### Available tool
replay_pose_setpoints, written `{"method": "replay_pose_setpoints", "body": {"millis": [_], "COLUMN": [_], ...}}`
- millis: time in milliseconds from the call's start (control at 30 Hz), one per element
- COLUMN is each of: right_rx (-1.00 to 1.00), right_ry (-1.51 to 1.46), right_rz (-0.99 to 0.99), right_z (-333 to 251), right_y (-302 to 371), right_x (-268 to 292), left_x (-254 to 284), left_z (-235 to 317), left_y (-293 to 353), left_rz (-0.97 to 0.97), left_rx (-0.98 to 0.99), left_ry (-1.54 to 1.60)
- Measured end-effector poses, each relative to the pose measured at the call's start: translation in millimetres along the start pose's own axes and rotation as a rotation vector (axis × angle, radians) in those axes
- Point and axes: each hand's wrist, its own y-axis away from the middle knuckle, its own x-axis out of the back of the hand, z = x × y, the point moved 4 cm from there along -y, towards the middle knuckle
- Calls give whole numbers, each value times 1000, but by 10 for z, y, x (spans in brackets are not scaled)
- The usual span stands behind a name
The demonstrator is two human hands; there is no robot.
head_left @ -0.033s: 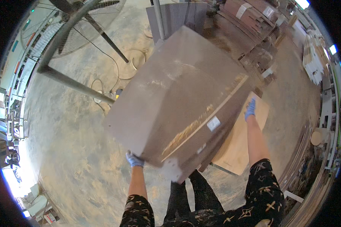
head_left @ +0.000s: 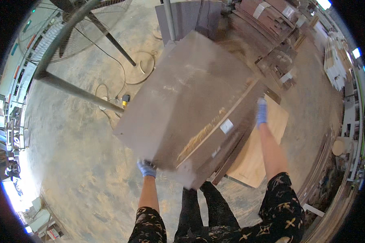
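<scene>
A large grey-brown panel [head_left: 170, 95] lies tilted in front of me, with sawdust along its pale right edge. My left hand [head_left: 147, 167], in a blue glove, is closed around the panel's near left corner. Under its right side show more brown boards [head_left: 225, 143], one bearing a white label [head_left: 226, 126]. My right hand [head_left: 262, 112], also gloved in blue, is at the right end of these boards, its fingers smeared by motion. Beneath the right hand and forearm lies a light wooden board [head_left: 255, 152].
A big fan [head_left: 69, 36] on a metal tube frame [head_left: 77, 92] stands at the far left, with cables and a yellow-black object [head_left: 125, 99] on the dusty floor. Brown boards [head_left: 263, 18] are stacked at the far right. A dark panel [head_left: 189, 20] stands beyond.
My right hand has moved left and nearer, from over the light wooden board to the brown boards' end. My left hand and the panel's near corner have shifted slightly right and away from me.
</scene>
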Motion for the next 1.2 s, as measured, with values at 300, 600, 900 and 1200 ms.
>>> {"method": "replay_pose_setpoints", "body": {"millis": [300,600,900,1200], "right_rx": [206,270,356,256], "right_ry": [630,604,571,422], "right_rz": [-280,-229,-174,-166], "right_z": [-1160,-1001,-1050,-266], "right_y": [746,838,837,305], "right_x": [-1286,-1465,-1484,-816], "left_x": [-1772,-1319,59,-450], "left_z": [-762,-325,30,-1138], "left_y": [618,424,-989,605], "left_rz": [-510,-99,-227,-187], "left_rx": [-572,-722,178,217], "left_ry": [-500,-1189,20,-227]}}
